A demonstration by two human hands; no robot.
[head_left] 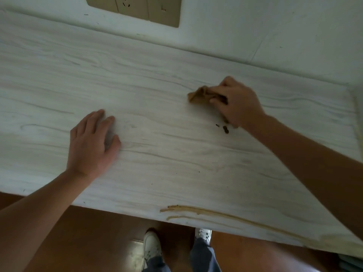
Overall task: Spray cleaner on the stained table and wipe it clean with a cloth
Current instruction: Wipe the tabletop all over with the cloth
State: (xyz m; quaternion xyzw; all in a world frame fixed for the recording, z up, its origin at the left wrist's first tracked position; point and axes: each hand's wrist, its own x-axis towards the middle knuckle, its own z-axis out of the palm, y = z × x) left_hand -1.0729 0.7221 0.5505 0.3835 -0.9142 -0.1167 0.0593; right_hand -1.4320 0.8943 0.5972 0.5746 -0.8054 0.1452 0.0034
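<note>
Brown cloth (198,95), bunched up and mostly hidden under the right hand (237,103); only a crumpled end sticks out left of the fingers. Beige socket panel (137,8) on the far wall is cut off by the top edge. Left hand (92,142) is slightly blurred.

Right hand has its fingers curled round the cloth, pressing it on the white wood-grain surface (167,71), far right part. Left hand lies palm down on the surface, left of centre, fingers straight and a bit apart, holding nothing.

Dark stain specks (225,129) sit just near of the right hand; cannot tell if the cloth touches them. Long brown streaks (196,210) run along the near edge, their right end blurry. White shoes (152,246) on the brown floor (78,242), legs cut off at the bottom.
</note>
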